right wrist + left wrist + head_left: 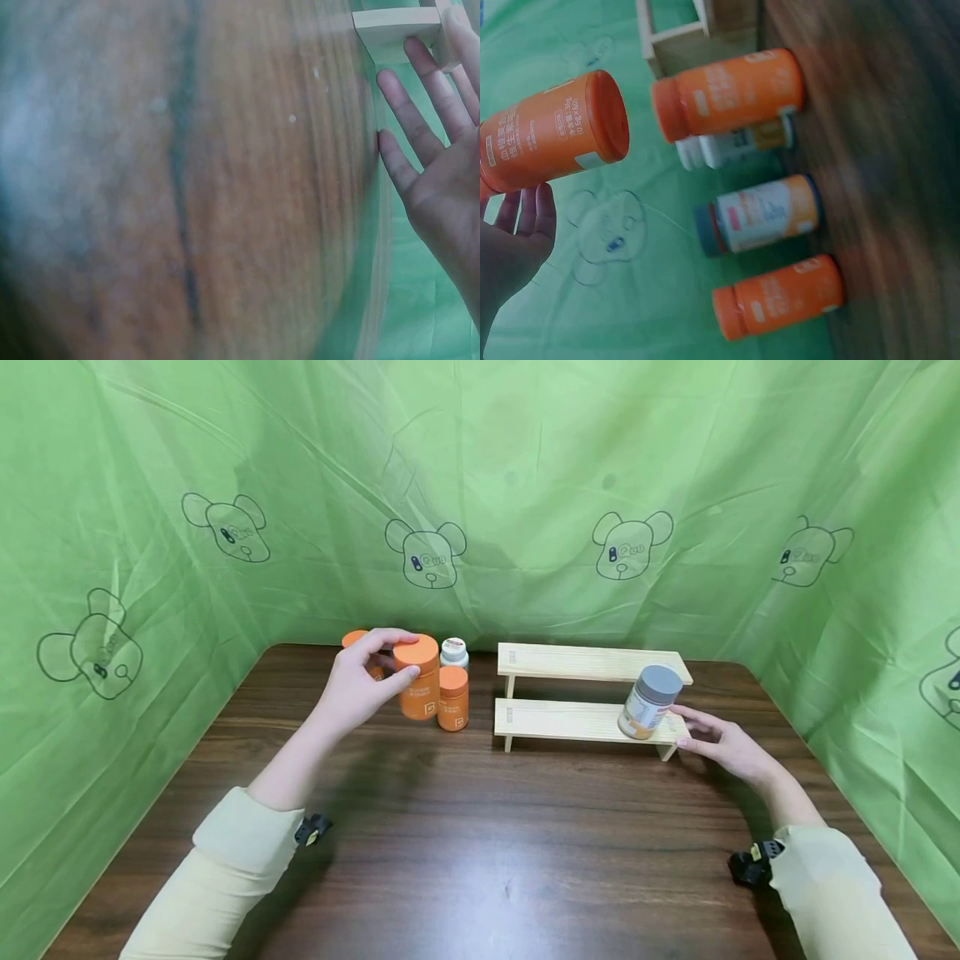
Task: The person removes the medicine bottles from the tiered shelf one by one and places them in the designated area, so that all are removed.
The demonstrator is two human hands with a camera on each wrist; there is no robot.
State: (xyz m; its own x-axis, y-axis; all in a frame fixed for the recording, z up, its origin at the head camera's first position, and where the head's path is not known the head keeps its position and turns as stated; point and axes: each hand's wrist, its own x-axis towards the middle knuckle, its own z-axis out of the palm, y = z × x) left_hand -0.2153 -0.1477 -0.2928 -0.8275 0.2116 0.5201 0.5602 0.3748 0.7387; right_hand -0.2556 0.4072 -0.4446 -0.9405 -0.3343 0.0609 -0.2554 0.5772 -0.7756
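My left hand [375,672] grips a large orange bottle [418,681] with an orange lid at the back left of the table. In the left wrist view this bottle [551,131] hangs clear of the tabletop, with my palm [514,240] beside it. A jar with a grey lid [649,702] stands tilted on the lower step of a wooden two-step rack [570,720]. My right hand [708,739] lies open just right of it, fingers straight. Whether they touch the jar I cannot tell. In the right wrist view my fingers [420,127] reach toward the rack's end [394,26].
A small orange bottle [453,697], a white bottle [453,653] and another orange lid [354,637] stand by the held one. The left wrist view also shows a blue-lidded bottle [761,214]. Green cloth [525,485] walls the dark wooden table [480,843] on three sides.
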